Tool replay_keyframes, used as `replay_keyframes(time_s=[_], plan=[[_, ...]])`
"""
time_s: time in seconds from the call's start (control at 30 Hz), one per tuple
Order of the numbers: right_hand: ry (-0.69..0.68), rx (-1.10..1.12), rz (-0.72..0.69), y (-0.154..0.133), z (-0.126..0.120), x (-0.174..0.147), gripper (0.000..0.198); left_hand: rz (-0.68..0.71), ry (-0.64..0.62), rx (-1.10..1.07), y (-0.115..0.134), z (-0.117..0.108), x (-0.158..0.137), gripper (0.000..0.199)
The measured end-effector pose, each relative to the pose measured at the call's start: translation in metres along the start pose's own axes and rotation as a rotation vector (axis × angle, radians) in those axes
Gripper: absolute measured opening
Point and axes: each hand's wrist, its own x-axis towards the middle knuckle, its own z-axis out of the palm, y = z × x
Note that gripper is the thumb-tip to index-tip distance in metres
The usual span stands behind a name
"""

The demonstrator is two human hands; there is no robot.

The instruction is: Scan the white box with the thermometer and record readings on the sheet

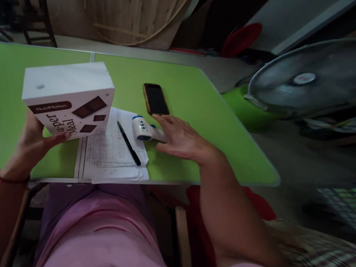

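Observation:
My left hand [37, 141] grips a white NutriMotion box [69, 83] from below, its thumb across the printed front, and the box is tilted above the table's left half. My right hand [184, 138] reaches over the handle of a white and blue infrared thermometer [142, 129], fingers stretched out and apart. Whether the palm touches the handle I cannot tell. Beside the thermometer lie handwritten sheets of paper [100, 155] with a black pen [128, 143] on top. A phone in an orange-brown case [156, 99] lies just beyond my right fingertips.
The green folding table [227, 142] has a metal-edged seam near the box. A large fan [312, 79] stands off its right side by a green bucket-like object [243, 108]. Beyond the far edge are a wooden panel [130, 7] and a dark chair [39, 19].

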Motion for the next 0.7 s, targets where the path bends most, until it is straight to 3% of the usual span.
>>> replay_keyframes(time_s=[0.1,0.2,0.3,0.37,0.43,0.53,0.7], plan=[[-0.024,0.069,0.023,0.015,0.014,0.000,0.064,-0.175,-0.134,-0.216,0.001,0.001,0.008,0.059],[0.074,0.234,0.105,0.009,0.017,0.001,0.050,-0.242,-0.033,-0.225,0.003,0.002,0.006,0.066],[0.260,0.571,0.268,-0.022,0.003,-0.001,0.049,-0.288,0.089,-0.281,0.011,0.001,-0.003,0.063],[0.396,0.948,0.271,-0.056,-0.011,-0.004,0.050,-0.315,0.099,-0.398,0.019,-0.001,-0.010,0.054],[0.343,1.339,0.199,-0.094,-0.022,-0.007,0.034,-0.356,0.056,-0.508,0.026,-0.001,-0.017,0.051],[0.217,1.782,0.149,-0.145,-0.030,-0.009,0.027,-0.423,-0.012,-0.541,0.032,0.003,-0.028,0.052],[0.039,2.041,0.197,-0.187,-0.026,0.005,0.026,-0.478,-0.055,-0.557,0.034,0.010,-0.038,0.057]])
